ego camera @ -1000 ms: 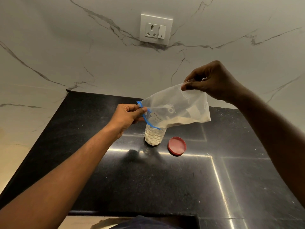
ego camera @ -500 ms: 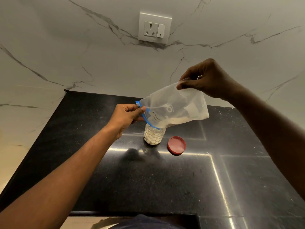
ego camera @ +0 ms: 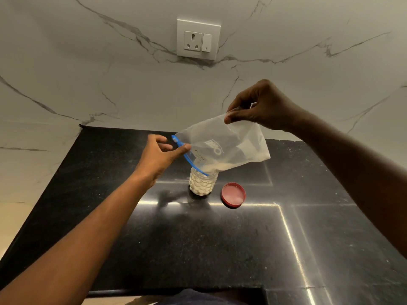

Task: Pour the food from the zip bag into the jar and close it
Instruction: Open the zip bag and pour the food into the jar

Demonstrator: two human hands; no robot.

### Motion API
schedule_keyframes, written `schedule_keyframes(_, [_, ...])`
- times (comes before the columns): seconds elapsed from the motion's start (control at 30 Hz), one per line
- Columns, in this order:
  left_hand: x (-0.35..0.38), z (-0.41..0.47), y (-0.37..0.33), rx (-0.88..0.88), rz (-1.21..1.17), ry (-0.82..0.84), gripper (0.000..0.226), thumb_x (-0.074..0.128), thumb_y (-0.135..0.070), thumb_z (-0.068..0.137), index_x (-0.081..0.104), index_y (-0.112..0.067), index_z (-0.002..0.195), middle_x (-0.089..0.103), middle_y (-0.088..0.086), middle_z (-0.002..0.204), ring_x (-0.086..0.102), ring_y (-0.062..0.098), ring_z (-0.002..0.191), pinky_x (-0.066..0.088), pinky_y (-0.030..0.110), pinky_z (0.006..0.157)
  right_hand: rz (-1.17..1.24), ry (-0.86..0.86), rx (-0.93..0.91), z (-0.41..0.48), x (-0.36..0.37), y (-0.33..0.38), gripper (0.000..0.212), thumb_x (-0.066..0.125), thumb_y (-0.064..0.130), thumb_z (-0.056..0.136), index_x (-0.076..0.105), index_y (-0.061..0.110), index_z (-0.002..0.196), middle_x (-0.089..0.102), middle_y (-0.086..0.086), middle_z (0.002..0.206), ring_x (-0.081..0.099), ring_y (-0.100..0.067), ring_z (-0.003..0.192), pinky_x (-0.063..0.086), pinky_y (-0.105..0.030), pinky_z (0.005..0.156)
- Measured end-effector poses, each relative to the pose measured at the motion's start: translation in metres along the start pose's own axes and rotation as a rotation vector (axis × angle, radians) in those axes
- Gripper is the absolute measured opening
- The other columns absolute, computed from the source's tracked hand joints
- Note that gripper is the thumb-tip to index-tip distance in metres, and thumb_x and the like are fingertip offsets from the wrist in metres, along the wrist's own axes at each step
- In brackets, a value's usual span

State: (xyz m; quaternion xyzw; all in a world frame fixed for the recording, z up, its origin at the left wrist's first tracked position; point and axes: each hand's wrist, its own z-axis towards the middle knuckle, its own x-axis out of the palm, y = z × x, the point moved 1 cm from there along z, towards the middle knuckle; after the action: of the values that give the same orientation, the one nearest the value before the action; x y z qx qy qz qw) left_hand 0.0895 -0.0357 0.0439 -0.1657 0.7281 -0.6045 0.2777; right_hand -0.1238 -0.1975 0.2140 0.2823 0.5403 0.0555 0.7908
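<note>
Clear plastic zip bag (ego camera: 222,148) tilts mouth-down over the open jar (ego camera: 203,183), which stands on my black counter (ego camera: 198,249), pale food inside. My right hand (ego camera: 262,106) pinches the bag's raised bottom corner; my left hand (ego camera: 160,154) pinches its blue zip edge. Just right of the jar lies the red lid (ego camera: 233,194).

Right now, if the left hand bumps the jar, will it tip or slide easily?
Probably it resists tipping: the jar looks nearly full of pale food, so likely heavy for its size. It may slide, since the black counter looks polished. Nothing steadies it; both hands hold the zip bag.
</note>
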Motion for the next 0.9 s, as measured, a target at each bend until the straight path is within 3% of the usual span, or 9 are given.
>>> schedule_keyframes(0.07, [-0.002, 0.003, -0.005, 0.109, 0.13, -0.02, 0.079, 0.091, -0.047, 0.078, 0.046, -0.029, 0.141, 0.058, -0.008, 0.123, 0.062, 0.008, 0.103, 0.05, 0.023, 0.078, -0.006, 0.006, 0.003, 0.001, 0.002, 0.0, 0.014, 0.086, 0.024, 0.082, 0.081, 0.015, 0.092, 0.079, -0.006, 0.088, 0.076, -0.022, 0.081, 0.063, -0.028, 0.07])
schedule_keyframes(0.17, [0.002, 0.005, -0.021, 0.328, 0.267, 0.037, 0.056, 0.082, -0.041, 0.09, 0.06, -0.028, 0.139, 0.062, -0.006, 0.133, 0.058, 0.009, 0.116, 0.044, 0.015, 0.082, 0.008, 0.032, -0.009, 0.004, 0.006, 0.002, 0.012, 0.086, 0.024, 0.083, 0.081, 0.017, 0.091, 0.078, 0.0, 0.086, 0.074, -0.011, 0.075, 0.056, -0.016, 0.065])
schedule_keyframes(0.23, [0.005, 0.007, -0.031, 0.396, 0.3, 0.076, 0.036, 0.078, -0.034, 0.095, 0.072, -0.022, 0.128, 0.072, -0.004, 0.125, 0.064, 0.008, 0.111, 0.051, 0.019, 0.087, 0.0, 0.055, -0.014, 0.007, 0.007, 0.003, 0.012, 0.086, 0.023, 0.084, 0.081, 0.015, 0.092, 0.078, -0.001, 0.086, 0.073, -0.01, 0.074, 0.054, -0.015, 0.065])
schedule_keyframes(0.3, [0.006, 0.009, -0.037, 0.395, 0.273, 0.085, 0.018, 0.075, -0.027, 0.098, 0.08, -0.018, 0.114, 0.078, -0.005, 0.105, 0.07, 0.009, 0.098, 0.059, 0.028, 0.09, -0.008, 0.066, -0.011, 0.008, 0.008, 0.003, 0.013, 0.087, 0.024, 0.083, 0.082, 0.014, 0.091, 0.078, -0.002, 0.084, 0.07, -0.009, 0.071, 0.052, -0.015, 0.064])
schedule_keyframes(0.37, [0.007, 0.013, -0.04, 0.377, 0.227, 0.089, 0.014, 0.074, -0.023, 0.098, 0.081, -0.018, 0.109, 0.077, -0.01, 0.096, 0.07, 0.001, 0.092, 0.059, 0.023, 0.085, -0.004, 0.05, -0.005, 0.005, 0.007, 0.001, 0.015, 0.087, 0.027, 0.083, 0.082, 0.014, 0.091, 0.077, -0.001, 0.082, 0.067, -0.009, 0.07, 0.051, -0.015, 0.063])
schedule_keyframes(0.53, [0.007, 0.013, -0.036, 0.348, 0.155, 0.105, 0.019, 0.074, -0.021, 0.098, 0.081, -0.013, 0.114, 0.079, -0.007, 0.099, 0.072, -0.003, 0.092, 0.055, 0.009, 0.079, 0.087, -0.065, 0.095, -0.017, 0.004, -0.017, 0.039, 0.081, 0.039, 0.084, 0.078, 0.012, 0.112, 0.078, 0.002, 0.099, 0.075, -0.014, 0.091, 0.062, -0.024, 0.08])
schedule_keyframes(0.7, [0.01, 0.011, -0.041, 0.35, 0.143, 0.14, 0.022, 0.075, -0.022, 0.098, 0.081, -0.012, 0.116, 0.08, -0.004, 0.103, 0.074, 0.003, 0.096, 0.057, 0.014, 0.085, 0.235, -0.168, 0.098, -0.03, 0.01, -0.027, 0.016, 0.079, 0.005, 0.09, 0.079, 0.002, 0.105, 0.08, -0.003, 0.096, 0.078, -0.01, 0.088, 0.062, -0.025, 0.083])
schedule_keyframes(0.83, [0.011, 0.011, -0.044, 0.349, 0.155, 0.153, 0.024, 0.075, -0.022, 0.097, 0.081, -0.011, 0.118, 0.08, -0.001, 0.107, 0.074, 0.008, 0.1, 0.058, 0.021, 0.089, 0.219, -0.274, 0.117, -0.03, 0.012, -0.029, 0.02, 0.092, 0.011, 0.076, 0.078, 0.005, 0.089, 0.078, -0.006, 0.083, 0.073, -0.014, 0.072, 0.063, -0.033, 0.071])
schedule_keyframes(0.9, [0.011, 0.012, -0.044, 0.345, 0.156, 0.151, 0.024, 0.075, -0.023, 0.097, 0.081, -0.012, 0.118, 0.08, 0.0, 0.108, 0.074, 0.009, 0.1, 0.058, 0.019, 0.088, 0.215, -0.282, 0.146, -0.03, 0.014, -0.029, 0.016, 0.09, 0.017, 0.08, 0.078, 0.009, 0.087, 0.078, -0.008, 0.082, 0.073, -0.019, 0.073, 0.064, -0.041, 0.071])
